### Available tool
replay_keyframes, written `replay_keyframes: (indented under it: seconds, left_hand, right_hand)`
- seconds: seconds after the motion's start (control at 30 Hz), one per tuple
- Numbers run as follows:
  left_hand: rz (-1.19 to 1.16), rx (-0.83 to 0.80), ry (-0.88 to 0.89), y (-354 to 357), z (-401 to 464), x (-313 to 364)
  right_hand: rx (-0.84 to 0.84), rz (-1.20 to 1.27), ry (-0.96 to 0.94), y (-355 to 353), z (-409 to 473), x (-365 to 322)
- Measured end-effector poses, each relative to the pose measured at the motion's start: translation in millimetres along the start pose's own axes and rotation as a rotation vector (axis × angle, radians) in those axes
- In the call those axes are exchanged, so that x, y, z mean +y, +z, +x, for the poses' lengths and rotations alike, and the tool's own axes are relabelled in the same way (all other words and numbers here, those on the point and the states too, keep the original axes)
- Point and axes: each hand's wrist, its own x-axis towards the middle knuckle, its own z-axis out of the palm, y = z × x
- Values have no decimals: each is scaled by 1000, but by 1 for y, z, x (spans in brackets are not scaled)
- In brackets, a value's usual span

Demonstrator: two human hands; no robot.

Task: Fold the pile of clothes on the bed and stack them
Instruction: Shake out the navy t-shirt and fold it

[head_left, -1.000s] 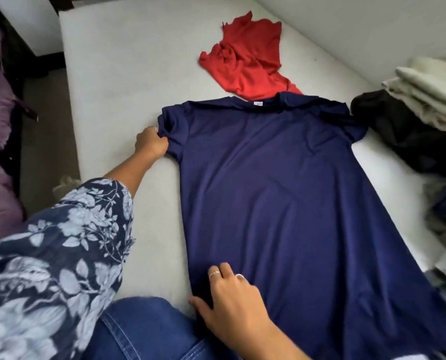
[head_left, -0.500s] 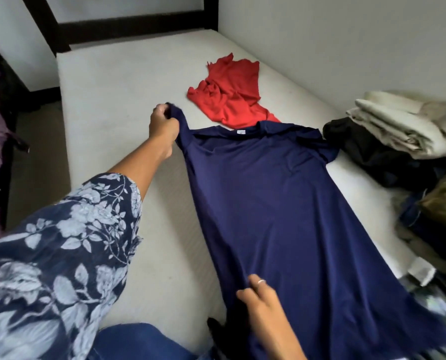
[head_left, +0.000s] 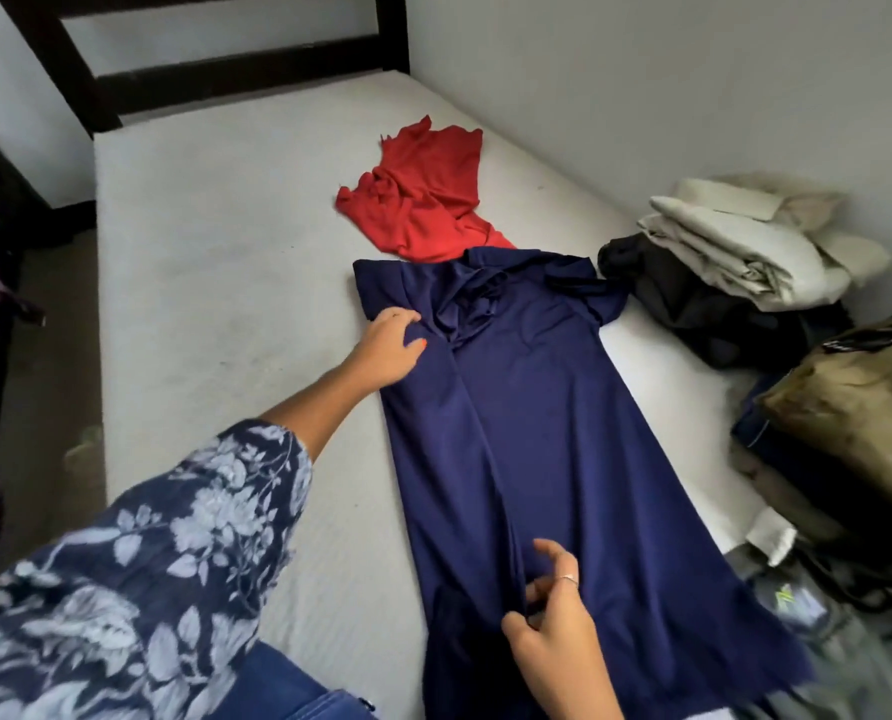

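both hands are on the navy t-shirt (head_left: 553, 433), which lies flat on the bed (head_left: 215, 283) with its long axis running away from the person. left hand (head_left: 389, 348) rests relaxed on the folded-over left side near the collar, right hand (head_left: 550, 615) loosely curled at the hem, gripping nothing. right sleeve side looks unfolded, nearer the right hand.

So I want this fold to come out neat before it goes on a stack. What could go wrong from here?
1. The left side of the navy shirt is folded over, but the fabric is bunched near the collar under the left hand; folding again could lock those creases in.
2. The red shirt touches the navy collar and might get caught in the next fold.
3. The right hand has open fingers at the hem, so the slippery-looking cloth could shift.
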Motion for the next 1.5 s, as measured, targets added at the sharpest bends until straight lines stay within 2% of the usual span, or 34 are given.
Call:
replay_keyframes:
  seconds: [0.17,0.27,0.4,0.53,0.67,0.73,0.8,0.9,1.0,1.07,1.17,1.33,1.4,1.47,1.5]
  left_hand:
    - [180,25,-24,4,-51,-17]
    - [269,-39,10,7,-75,-15]
    - [282,-62,14,9,-97,-3]
    - [314,-85,28,5,-110,12]
    - [309,-113,30,7,-127,19]
    - [308,-125,33,10,-135,20]
    - [302,-130,23,13,-139,18]
    - [303,-133,21,17,-141,27]
    - [333,-156,43,23,-133,48]
    - [335,-175,84,29,-125,67]
    - [325,-186,136,37,-115,94]
    - [299,-165,157,43,-84,123]
    - [282,-150,159,46,-66,131]
    - [281,-136,166,52,-45,137]
    - [285,-126,170,55,-36,139]
  right_hand:
    - [-35,-556,-424,-3,-12,-5]
    - [-102,-733,-432,-7,-17,-4]
    - [-181,-863,-403,-25,-15,0]
    - [-377,-945,-508,-40,-12,6]
    - [-567,-918,-576,-62,-18,14]
    - [-579,-909,-570,-74,-21,20]
    - [-476,-856,-587,-85,-20,26]
    - [-148,-694,-623,-104,-19,37]
    - [189,-673,-533,-118,-21,36]
    - [333,-729,-403,-126,-16,37]
    - [345,-793,-170,-134,-10,37]
    - [261,-661,-42,-134,-1,32]
    - [308,-742,-96,-128,1,28]
    - [401,-784,-246,-120,3,20]
    - [386,-776,-298,-114,2,16]
